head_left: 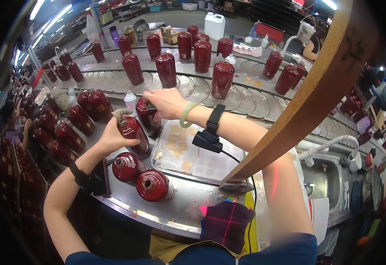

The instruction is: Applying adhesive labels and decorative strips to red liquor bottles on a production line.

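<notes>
My left hand is wrapped round the shoulder of a glossy dark red glass bottle, which leans slightly on the metal table. Just behind it, my right hand grips the neck of another dark red bottle from above, its fingers partly hiding the top. Two more red bottles, one and one nearer me, stand with uncapped necks close to the table's front edge. Beside the gripped bottles lies a shallow tray with a white sheet and gold decal pieces.
A curved slat conveyor carrying several red bottles runs behind. More bottles crowd the left. A slanting wooden post crosses my right arm's side. A sink is at right, and a dark cloth with red laser lines lies in front.
</notes>
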Available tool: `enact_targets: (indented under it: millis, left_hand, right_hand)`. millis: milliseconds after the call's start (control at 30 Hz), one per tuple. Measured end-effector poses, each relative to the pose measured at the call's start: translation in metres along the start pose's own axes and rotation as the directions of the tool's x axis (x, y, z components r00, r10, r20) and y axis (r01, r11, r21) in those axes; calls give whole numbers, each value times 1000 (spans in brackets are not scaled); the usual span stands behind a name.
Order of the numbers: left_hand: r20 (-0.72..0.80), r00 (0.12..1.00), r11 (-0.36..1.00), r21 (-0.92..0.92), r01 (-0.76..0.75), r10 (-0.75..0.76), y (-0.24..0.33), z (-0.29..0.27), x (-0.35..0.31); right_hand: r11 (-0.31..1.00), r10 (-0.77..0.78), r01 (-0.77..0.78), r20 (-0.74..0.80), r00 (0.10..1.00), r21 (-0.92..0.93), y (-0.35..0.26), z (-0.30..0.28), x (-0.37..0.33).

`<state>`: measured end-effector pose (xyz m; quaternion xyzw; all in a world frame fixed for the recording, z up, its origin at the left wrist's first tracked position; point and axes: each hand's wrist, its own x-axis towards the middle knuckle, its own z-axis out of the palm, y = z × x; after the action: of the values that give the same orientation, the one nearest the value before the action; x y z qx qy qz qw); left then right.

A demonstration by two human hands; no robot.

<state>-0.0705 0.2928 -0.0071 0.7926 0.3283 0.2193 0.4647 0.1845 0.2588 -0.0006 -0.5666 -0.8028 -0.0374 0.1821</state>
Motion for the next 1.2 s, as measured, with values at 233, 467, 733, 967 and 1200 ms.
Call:
enact_targets:
  millis: [233, 467, 733, 967, 1200]
  left_hand:
    - [30, 999, 1000, 7, -26, 26, -6, 7, 6]
    - [17, 996, 982, 171, -86, 85, -30, -1, -2]
    - [-321, 857, 916, 132, -380, 402, 69, -25, -77]
    - [-359, 736, 746, 598, -291, 574, 83, 30, -204]
    - [-324, 872, 896, 376, -238, 367, 67, 115, -246]
  right_hand:
    - [997, 32, -37, 70, 997, 66, 1, -20, 6]
    - [960, 248, -267, 177, 952, 90, 36, -70, -101]
    - [817, 525, -539, -121, 842, -207, 150, -128, -246]
    - [586, 720, -790, -333, 609, -178, 178, -135, -218]
    - [426, 817, -891, -356, 454, -157, 221, -116, -219]
